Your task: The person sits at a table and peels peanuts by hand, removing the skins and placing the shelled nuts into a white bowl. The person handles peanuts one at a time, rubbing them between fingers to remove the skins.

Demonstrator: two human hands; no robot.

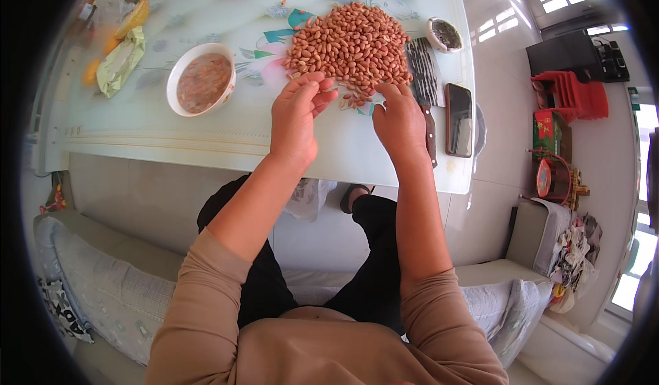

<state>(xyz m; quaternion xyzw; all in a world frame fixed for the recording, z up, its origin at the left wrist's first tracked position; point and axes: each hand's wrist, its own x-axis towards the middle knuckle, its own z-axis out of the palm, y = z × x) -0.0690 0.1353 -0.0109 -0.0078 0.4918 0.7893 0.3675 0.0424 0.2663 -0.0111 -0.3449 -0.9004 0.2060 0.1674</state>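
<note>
A heap of shelled, red-skinned peanuts (355, 45) lies on the table before me. My left hand (298, 112) is at the heap's front left, thumb and fingers curled together. A small brown bit shows by its fingertips, but whether it is held is unclear. At the front right edge, the fingertips of my right hand (401, 117) reach down to the peanuts, thumb a little apart from the index finger. What they pinch, if anything, is hidden. A few loose peanuts (352, 100) lie between my hands. Left of them stands a white bowl (174, 94) with peanuts in cloudy liquid.
Right of the heap lie a cleaver (425, 71) with a wooden handle and a smartphone (458, 122). Behind them sits a small bowl (432, 39) of dark matter. A pale green wrapper (123, 63) and yellow fruit (135, 18) are at the left. The table's front edge (206, 164) runs above my knees.
</note>
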